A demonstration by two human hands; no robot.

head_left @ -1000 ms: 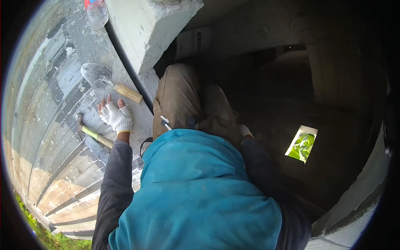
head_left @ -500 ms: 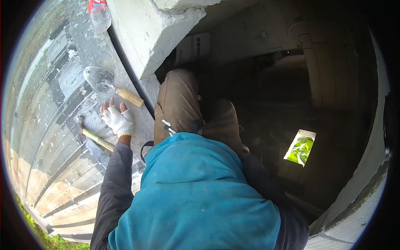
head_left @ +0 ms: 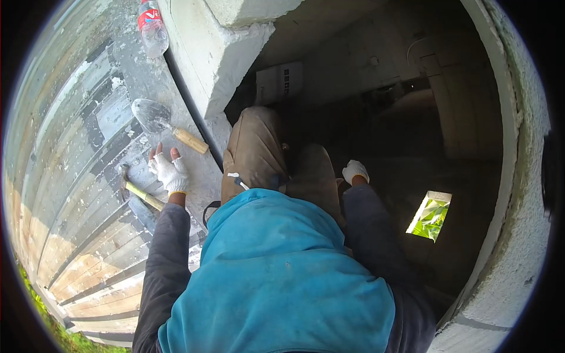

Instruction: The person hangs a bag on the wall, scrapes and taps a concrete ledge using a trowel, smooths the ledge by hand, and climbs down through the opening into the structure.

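Observation:
My left hand (head_left: 169, 169), in a white glove with bare fingertips, rests with its fingers apart on the grey ledge (head_left: 203, 176). Just above it lies a trowel (head_left: 154, 116) with a wooden handle and a whitish blade. A hammer (head_left: 141, 194) with a yellow-green handle is on the boards to its lower left. My right hand (head_left: 355, 171), also gloved in white, is beside my right knee over the dark opening. Its fingers look curled; whether they hold anything is hidden.
A plastic bottle (head_left: 153, 32) with a red label stands or lies at the top left. Beside it is a pale concrete block (head_left: 206, 53). A white printed sack (head_left: 279, 82) sits in the dark space. A rough concrete rim (head_left: 506, 235) curves along the right.
My right hand has come into clear view beside the right knee. The left hand stays on the ledge. The camera view has shifted slightly, showing more of the right rim.

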